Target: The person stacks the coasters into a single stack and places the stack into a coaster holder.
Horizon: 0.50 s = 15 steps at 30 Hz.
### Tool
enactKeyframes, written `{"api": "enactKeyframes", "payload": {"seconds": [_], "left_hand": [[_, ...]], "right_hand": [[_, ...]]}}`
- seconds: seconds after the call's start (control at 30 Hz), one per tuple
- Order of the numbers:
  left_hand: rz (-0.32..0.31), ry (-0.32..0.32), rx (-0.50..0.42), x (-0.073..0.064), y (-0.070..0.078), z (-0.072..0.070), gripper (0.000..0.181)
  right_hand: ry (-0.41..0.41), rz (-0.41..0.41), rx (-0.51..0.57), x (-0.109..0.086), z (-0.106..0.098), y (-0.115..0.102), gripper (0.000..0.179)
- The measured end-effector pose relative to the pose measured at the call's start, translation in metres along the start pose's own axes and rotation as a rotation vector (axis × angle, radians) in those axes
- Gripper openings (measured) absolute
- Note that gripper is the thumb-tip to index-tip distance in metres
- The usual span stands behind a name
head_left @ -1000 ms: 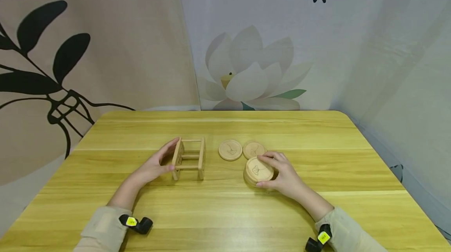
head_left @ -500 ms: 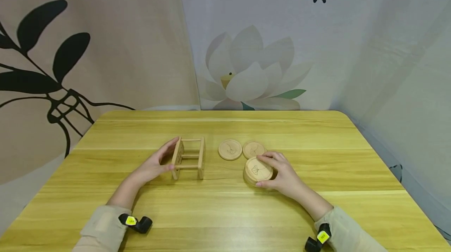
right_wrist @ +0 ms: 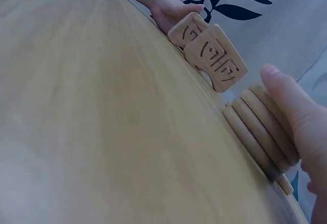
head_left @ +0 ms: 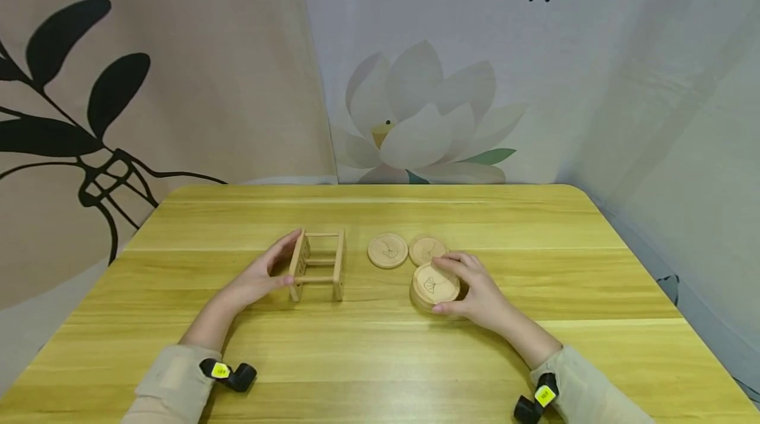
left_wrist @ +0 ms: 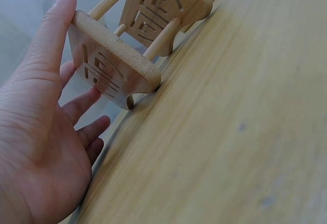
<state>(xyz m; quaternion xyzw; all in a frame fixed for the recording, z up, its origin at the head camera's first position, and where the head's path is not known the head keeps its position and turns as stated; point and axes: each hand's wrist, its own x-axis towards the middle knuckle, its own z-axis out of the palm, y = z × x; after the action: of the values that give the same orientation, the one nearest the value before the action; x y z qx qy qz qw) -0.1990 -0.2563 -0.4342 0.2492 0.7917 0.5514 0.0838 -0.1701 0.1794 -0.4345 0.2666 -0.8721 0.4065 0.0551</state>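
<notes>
On the left, my left hand [head_left: 252, 287] spans the near end panel of a small wooden coaster holder [head_left: 340, 266], thumb at one corner and fingers at the far side. The left wrist view shows cut-out patterns in its end panels [left_wrist: 104, 63], joined by round rods. No coasters sit between the panels. My right hand [head_left: 482, 295] grips a short stack of round wooden coasters from its right side, thumb in front and fingers behind. A line drawing marks the top coaster [head_left: 432, 284]. Several layers of the stack [right_wrist: 260, 127] show in the right wrist view.
Two flat wooden coasters, one left [head_left: 388, 250] and one right [head_left: 424, 249], lie behind the stack. The wooden table [head_left: 356, 358] ends at a back edge before a printed curtain [head_left: 237, 81]. Wrist cameras [head_left: 237, 378] sit on both sleeves.
</notes>
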Motion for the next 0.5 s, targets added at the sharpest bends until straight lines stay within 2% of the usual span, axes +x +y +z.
{"api": "enactKeyframes", "payload": {"seconds": [0.23, 0.5], "left_hand": [[-0.001, -0.003, 0.003, 0.0, 0.001, 0.0, 0.083], [0.005, -0.007, -0.003, 0.0, 0.0, 0.0, 0.082]], "right_hand": [[0.061, -0.019, 0.043, 0.004, -0.011, 0.014, 0.075], [0.114, 0.04, 0.064, 0.009, -0.026, 0.029, 0.069]]}}
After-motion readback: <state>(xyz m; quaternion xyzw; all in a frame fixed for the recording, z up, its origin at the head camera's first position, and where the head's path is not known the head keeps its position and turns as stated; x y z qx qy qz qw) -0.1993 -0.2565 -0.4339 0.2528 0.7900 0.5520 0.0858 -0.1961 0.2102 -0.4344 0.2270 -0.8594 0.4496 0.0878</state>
